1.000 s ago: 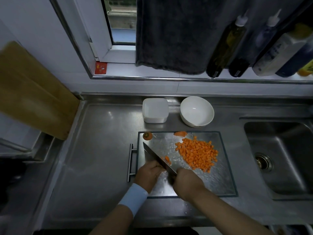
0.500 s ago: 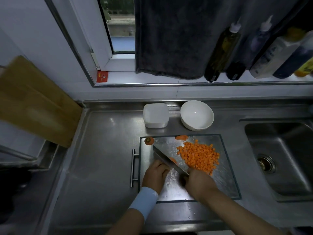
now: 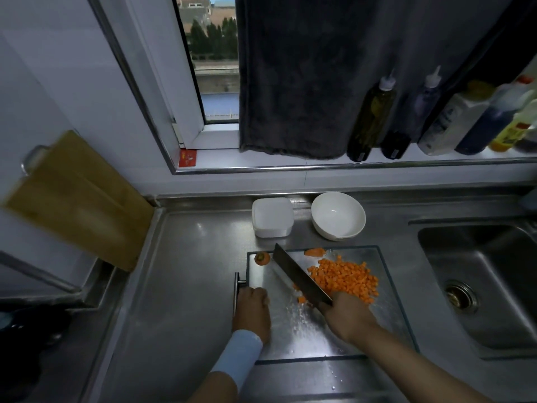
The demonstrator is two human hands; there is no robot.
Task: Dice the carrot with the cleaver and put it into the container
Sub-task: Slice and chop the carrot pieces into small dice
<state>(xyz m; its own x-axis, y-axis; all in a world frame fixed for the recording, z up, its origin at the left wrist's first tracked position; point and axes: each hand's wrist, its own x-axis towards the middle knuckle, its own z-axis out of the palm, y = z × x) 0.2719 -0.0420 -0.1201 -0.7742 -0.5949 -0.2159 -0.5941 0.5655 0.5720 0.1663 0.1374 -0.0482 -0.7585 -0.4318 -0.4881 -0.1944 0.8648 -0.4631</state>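
Note:
A pile of diced carrot lies on the right half of the steel cutting board. My right hand grips the handle of the cleaver, whose blade slants across the board against the pile's left edge. A few dice lie by the blade's heel. My left hand rests with curled fingers at the board's left edge, holding nothing visible. A carrot end and a slice lie at the board's far edge. A white square container stands behind the board.
A white bowl stands right of the container. The sink lies to the right. A wooden board leans at the left wall. Bottles line the windowsill, and a dark towel hangs over it.
My left hand has drawn away from the blade to the board's left edge. The cleaver has swung toward the pile, its blade now pushing against the dice.

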